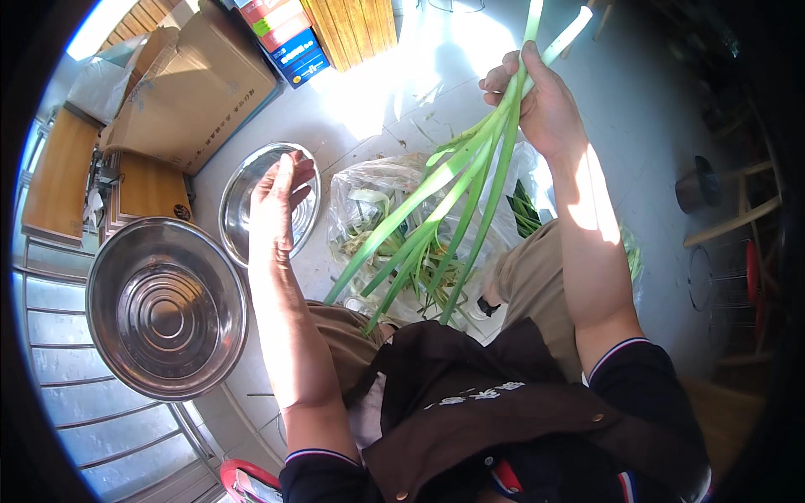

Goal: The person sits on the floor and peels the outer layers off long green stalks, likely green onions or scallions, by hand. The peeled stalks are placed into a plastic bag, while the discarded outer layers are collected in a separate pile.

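My right hand (546, 110) grips long green scallions (456, 165) near their white stems, which stick out past the thumb. Their green leaves fan down toward my lap, above a clear plastic bag (355, 179). In and around that bag lie loose scallion leaves and dry trimmings (358, 246). My left hand (277, 204) is raised, fingers apart and holding nothing. Behind it in the picture is a shiny metal basin (237, 207), partly hidden by the hand. Dark green leaves (527, 210) show beside my knee.
A larger metal basin (166, 314) stands at left. A cardboard box (188, 94) and several stacked coloured boxes (286, 41) bearing writing are at the back. Scraps litter the tiled floor (352, 135). At right are a dark pot (697, 185) and a stool with a red seat (753, 270).
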The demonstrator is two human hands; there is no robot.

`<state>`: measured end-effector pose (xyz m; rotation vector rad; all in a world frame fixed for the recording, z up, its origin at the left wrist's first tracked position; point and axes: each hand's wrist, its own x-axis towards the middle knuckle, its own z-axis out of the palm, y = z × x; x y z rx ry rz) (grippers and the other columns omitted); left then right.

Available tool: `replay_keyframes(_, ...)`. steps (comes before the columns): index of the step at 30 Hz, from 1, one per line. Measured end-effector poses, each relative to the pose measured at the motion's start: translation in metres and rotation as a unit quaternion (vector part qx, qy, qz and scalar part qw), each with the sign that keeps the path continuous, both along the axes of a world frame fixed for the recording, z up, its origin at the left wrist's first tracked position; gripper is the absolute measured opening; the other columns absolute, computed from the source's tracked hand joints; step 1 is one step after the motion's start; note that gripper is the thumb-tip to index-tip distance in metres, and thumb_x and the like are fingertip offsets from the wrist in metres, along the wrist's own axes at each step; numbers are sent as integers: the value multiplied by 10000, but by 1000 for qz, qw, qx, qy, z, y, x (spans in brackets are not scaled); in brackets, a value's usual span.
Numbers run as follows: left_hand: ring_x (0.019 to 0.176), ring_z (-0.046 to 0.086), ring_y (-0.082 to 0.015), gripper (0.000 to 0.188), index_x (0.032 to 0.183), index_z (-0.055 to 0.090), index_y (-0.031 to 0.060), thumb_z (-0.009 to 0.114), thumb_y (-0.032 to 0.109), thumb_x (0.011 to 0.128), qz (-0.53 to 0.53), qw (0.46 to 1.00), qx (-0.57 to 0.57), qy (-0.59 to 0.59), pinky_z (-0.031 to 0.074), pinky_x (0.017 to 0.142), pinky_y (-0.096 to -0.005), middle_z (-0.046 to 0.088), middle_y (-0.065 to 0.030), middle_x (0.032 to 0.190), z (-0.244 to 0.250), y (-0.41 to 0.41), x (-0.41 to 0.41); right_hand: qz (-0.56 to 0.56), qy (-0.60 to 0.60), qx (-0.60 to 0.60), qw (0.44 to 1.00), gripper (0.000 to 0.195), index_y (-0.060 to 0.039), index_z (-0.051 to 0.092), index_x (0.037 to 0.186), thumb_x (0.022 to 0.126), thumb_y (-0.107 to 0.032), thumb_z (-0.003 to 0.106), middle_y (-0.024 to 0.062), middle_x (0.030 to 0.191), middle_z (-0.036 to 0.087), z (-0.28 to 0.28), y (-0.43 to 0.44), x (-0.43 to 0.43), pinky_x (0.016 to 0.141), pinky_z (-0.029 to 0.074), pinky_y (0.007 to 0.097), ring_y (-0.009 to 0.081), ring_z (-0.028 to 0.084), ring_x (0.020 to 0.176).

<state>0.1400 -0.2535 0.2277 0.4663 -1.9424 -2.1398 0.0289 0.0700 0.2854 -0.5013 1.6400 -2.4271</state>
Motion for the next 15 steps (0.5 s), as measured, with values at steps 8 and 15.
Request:
replay_keyframes(8,705,584,-125,270,1036,604,15,561,250,910,292,955,6,57,483,624,-245,632,-56,862,-125,-148,198,78,-41,99,991,324,-53,533,1183,962,-277,455,17,816,561,-20,-7,-4,535,384,163,41,465,597)
replay_keyframes(15,765,622,-296,303,953,667,34,635,277,776,286,789,-251,-482,482,724,-417,660,-126,858,-306,-74,405,57,-177,151,971,279,-10,548,1080,955,-256,507,-26,764,505,-39,-35,13,494,315,186,30,370,523)
